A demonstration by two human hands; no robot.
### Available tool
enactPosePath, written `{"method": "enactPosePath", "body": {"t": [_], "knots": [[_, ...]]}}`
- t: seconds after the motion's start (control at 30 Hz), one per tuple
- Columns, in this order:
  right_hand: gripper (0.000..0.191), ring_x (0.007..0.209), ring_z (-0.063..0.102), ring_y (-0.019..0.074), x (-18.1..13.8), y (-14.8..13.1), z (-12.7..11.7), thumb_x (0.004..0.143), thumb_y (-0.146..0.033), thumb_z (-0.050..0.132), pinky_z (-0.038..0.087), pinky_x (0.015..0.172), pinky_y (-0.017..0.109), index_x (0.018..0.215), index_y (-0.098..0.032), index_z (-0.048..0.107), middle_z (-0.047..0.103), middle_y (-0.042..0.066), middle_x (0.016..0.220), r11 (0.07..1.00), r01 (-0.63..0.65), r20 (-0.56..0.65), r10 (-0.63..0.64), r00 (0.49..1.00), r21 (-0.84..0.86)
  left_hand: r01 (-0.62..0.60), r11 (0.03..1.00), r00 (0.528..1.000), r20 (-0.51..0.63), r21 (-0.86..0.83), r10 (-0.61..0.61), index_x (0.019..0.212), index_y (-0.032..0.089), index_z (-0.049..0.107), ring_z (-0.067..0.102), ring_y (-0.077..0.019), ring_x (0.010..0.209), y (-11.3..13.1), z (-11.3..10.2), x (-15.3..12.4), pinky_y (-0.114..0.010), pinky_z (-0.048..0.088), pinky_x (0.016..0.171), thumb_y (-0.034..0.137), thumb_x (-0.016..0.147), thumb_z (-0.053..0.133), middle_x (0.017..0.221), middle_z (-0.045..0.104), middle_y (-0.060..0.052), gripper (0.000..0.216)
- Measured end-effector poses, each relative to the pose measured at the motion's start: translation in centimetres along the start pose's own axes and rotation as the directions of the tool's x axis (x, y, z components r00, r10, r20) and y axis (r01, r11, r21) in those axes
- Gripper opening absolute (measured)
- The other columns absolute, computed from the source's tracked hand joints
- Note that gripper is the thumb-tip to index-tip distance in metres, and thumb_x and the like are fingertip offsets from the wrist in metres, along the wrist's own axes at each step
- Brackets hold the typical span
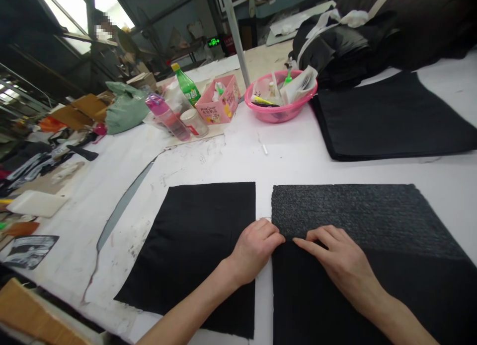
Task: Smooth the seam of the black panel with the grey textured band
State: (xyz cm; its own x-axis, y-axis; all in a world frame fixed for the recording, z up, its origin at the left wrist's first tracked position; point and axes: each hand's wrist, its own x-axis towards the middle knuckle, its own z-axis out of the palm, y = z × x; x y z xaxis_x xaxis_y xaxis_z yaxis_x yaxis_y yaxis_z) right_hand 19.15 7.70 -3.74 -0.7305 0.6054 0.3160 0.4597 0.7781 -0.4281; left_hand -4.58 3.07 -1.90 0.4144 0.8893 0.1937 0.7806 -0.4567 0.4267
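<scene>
In the head view, a black fabric piece lies on the white table in front of me, with a dark grey, textured band along its far part. My left hand is closed in a pinch on the fabric's left side, where the black meets the grey. Just right of it, my right hand pinches the same line with thumb and fingers. The fingertips of both hands are close together. Left of a narrow white gap lies a second black fabric piece, flat, partly under my left forearm.
Behind, a stack of black fabric lies at the right. Farther back stand a pink basin, a pink box, a green bottle, a purple-topped bottle and a jar. A person is in the background.
</scene>
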Motion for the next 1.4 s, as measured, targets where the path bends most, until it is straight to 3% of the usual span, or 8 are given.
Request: {"method": "enactPosePath", "body": {"t": [0.4,0.9,1.4], "knots": [[0.038,0.090,0.049,0.0199,0.29,-0.23,0.07,0.108,-0.023,0.028,0.035,0.074,0.034,0.120,-0.023,0.064,0.054,0.007,0.101,0.999,0.021,-0.033,-0.020,0.999,0.035,-0.133,0.981,0.991,0.047,0.140,0.127,0.104,0.013,0.062,0.056,-0.0165,0.089,-0.28,0.01,-0.33,-0.032,0.051,0.079,0.015,0.099,0.043,0.093,0.061,-0.006,0.019],[0.041,0.088,0.047,0.0193,0.45,-0.33,0.19,0.109,-0.025,0.024,0.032,0.074,0.033,0.121,-0.023,0.063,0.052,0.006,0.098,0.999,0.039,-0.026,-0.038,0.999,0.016,-0.103,0.991,0.995,0.006,0.091,0.103,0.103,0.013,0.062,0.054,-0.0162,0.087,-0.32,0.05,-0.34,-0.031,0.050,0.077,0.014,0.098,0.047,0.093,0.062,-0.005,0.016],[0.039,0.085,0.047,0.0199,0.77,-0.68,0.22,0.106,-0.013,0.027,0.031,0.073,0.035,0.120,-0.021,0.063,0.050,0.006,0.094,0.995,0.061,-0.014,-0.062,0.998,-0.076,-0.172,0.953,0.984,0.093,0.249,0.153,0.111,0.009,0.059,0.056,-0.0201,0.094,-0.02,-0.27,-0.98,-0.034,0.052,0.078,0.011,0.096,0.048,0.101,0.061,-0.008,0.019]]}}
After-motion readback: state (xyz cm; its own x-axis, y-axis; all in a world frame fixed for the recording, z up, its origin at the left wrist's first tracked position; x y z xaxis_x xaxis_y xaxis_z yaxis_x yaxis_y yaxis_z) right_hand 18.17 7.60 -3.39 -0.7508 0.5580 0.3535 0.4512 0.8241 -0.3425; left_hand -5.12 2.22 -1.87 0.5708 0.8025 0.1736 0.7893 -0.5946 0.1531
